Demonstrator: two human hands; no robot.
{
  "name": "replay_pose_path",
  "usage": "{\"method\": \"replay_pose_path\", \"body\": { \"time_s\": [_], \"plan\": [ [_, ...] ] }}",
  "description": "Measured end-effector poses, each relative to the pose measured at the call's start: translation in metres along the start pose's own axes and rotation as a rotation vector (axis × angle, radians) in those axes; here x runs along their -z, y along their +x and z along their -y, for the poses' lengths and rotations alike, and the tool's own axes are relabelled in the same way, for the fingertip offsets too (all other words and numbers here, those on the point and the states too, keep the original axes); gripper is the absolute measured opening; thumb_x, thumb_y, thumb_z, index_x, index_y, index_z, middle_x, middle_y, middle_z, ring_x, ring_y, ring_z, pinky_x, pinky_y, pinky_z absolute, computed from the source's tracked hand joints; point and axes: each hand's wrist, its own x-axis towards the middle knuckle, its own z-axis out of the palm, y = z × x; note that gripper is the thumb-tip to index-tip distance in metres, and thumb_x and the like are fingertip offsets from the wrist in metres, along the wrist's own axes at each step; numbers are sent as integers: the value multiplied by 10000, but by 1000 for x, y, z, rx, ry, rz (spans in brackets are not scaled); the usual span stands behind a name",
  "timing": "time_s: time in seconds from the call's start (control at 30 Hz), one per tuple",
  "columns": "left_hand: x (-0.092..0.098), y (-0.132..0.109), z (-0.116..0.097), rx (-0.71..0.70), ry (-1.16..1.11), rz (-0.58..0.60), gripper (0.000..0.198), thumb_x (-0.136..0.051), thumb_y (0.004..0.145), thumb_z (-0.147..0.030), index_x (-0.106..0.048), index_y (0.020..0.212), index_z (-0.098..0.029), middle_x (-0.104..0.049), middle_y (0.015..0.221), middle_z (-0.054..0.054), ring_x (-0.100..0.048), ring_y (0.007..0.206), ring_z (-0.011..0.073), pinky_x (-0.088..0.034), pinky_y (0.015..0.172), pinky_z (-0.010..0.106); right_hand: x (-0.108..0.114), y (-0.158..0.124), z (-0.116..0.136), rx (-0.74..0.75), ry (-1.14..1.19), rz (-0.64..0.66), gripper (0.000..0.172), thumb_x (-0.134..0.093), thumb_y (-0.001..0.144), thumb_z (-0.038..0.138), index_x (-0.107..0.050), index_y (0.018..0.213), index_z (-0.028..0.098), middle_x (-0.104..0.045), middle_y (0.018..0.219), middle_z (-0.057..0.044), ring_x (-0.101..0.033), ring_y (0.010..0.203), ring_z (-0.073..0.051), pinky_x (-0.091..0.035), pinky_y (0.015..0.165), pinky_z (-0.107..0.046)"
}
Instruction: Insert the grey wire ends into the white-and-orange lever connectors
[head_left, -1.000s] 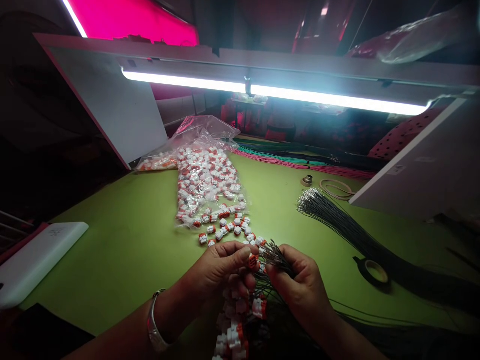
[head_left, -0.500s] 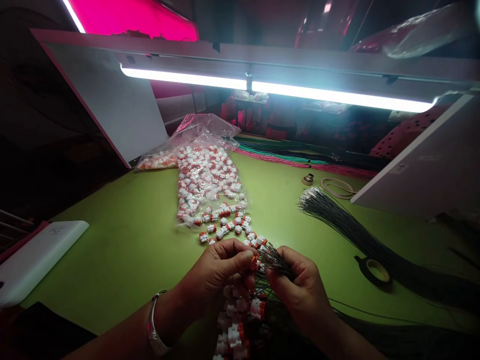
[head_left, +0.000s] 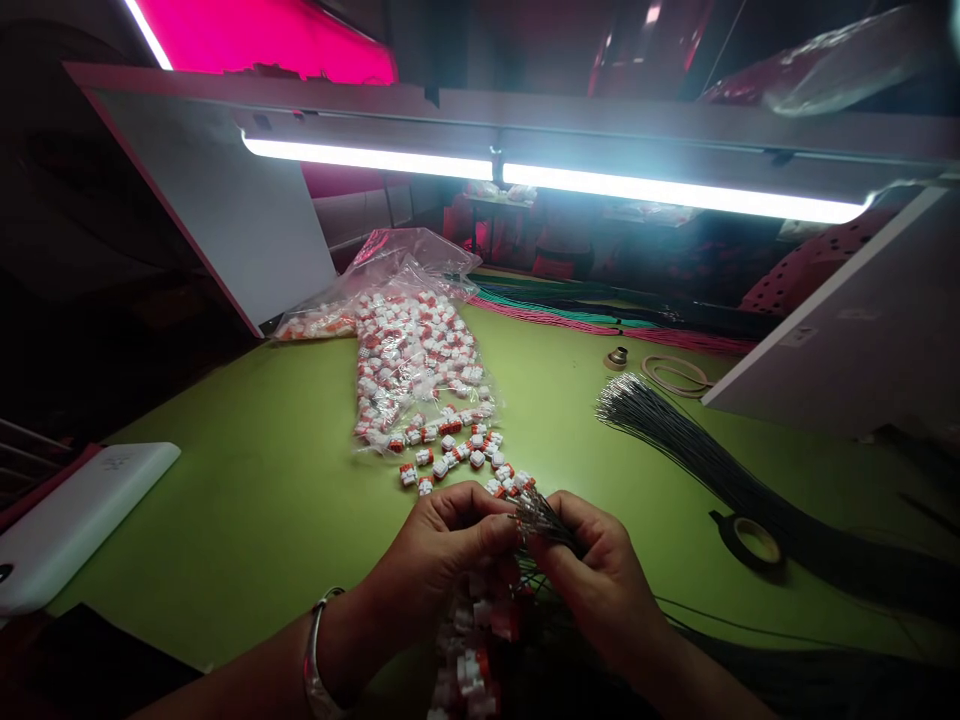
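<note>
My right hand (head_left: 600, 565) is closed around a bundle of thin dark wires (head_left: 544, 518), whose bare metal tips fan out toward my left hand (head_left: 461, 535). The left thumb and fingers are pinched together right at those tips. What lies in that pinch is hidden behind the thumb. Below both hands hangs a cluster of white-and-orange connectors (head_left: 472, 670), partly blurred and in shadow. Just beyond my fingers, several loose connectors (head_left: 476, 442) lie scattered on the green table (head_left: 292, 480).
A clear bag of connectors (head_left: 416, 345) lies behind the loose ones. To the right are a long bundle of dark wires (head_left: 675, 435), a roll of black tape (head_left: 756, 543) and a tan ring (head_left: 675, 375). A white container (head_left: 90, 515) stands left. Pink and green wires (head_left: 555, 315) run along the back.
The orange connector that showed between my left fingertips and the wire tips is out of sight. My left hand has shifted slightly right, closer to the tips. My right hand stays nearly still.
</note>
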Motion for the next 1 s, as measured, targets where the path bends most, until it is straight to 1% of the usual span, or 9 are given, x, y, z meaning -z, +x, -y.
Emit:
{"method": "replay_pose_path", "body": {
  "time_s": [0.23, 0.4, 0.53, 0.67, 0.77, 0.83, 0.9, 0.93, 1.0],
  "plan": [
    [0, -1, 1, -3, 5, -14, 231, -845, 724, -281, -660, 746, -144, -717, 609, 21, -638, 470, 114, -531, 442, 186, 0, -1, -1, 117, -133, 28, 161, -546, 892, 218, -554, 737, 175, -552, 667, 18, -465, 607, -131, -387, 554, -240],
    [-1, -2, 6, 30, 30, 49, 278, -821, 738, -354, -615, 763, -168, -705, 561, 28, -621, 385, 162, -505, 359, 235, 0, -3, -5, 146, -198, 20, 164, -550, 875, 194, -527, 713, 184, -542, 654, 26, -463, 589, -124, -383, 551, -236],
    [-3, -2, 4, -26, 47, -41, 294, -865, 677, -323, -630, 709, -149, -672, 574, -1, -601, 445, 109, -500, 444, 200, 0, -1, -6, 95, -170, 10, 186, -575, 893, 247, -557, 721, 178, -543, 668, 21, -459, 613, -132, -389, 560, -238],
    [-2, -2, -2, -113, 194, -72, 242, -830, 715, -324, -669, 731, -144, -630, 612, -14, -534, 484, 77, -448, 483, 194, 2, 4, -1, 39, -70, -137, 194, -630, 893, 328, -611, 762, 186, -553, 680, 23, -462, 622, -137, -400, 564, -230],
    [8, -1, -15, -112, 423, 29, 264, -791, 732, -386, -688, 805, -154, -618, 669, 5, -527, 522, 108, -430, 512, 241, 4, 8, 2, 60, -10, -267, 210, -675, 874, 345, -618, 738, 195, -546, 667, 27, -464, 628, -137, -407, 575, -224],
    [19, 1, -30, -200, 708, 13, 309, -788, 710, -415, -703, 866, -162, -619, 756, 23, -528, 591, 135, -414, 556, 264, 5, 10, 3, 53, 34, -256, 198, -697, 864, 351, -626, 762, 196, -510, 637, 42, -429, 595, -125, -386, 545, -216],
    [32, 2, -46, -343, 1090, -137, 280, -760, 725, -413, -697, 855, -174, -617, 808, 37, -531, 672, 168, -398, 613, 284, 6, 11, 2, 24, 67, -214, 183, -706, 862, 357, -635, 809, 197, -475, 619, 56, -394, 569, -113, -361, 521, -208],
    [38, 3, -53, -358, 1290, -241, 223, -728, 753, -378, -679, 841, -180, -629, 831, 44, -543, 710, 185, -386, 641, 294, 6, 11, 1, 8, 80, -198, 180, -710, 861, 359, -639, 831, 197, -470, 618, 60, -387, 565, -109, -355, 517, -205],
    [47, 4, -62, -268, 1596, -425, 163, -659, 799, -350, -637, 802, -188, -650, 816, 56, -560, 718, 211, -343, 627, 301, 7, 11, 0, -22, 100, -167, 179, -714, 859, 361, -650, 862, 195, -484, 625, 60, -392, 568, -104, -359, 525, -200]
  ]
}}
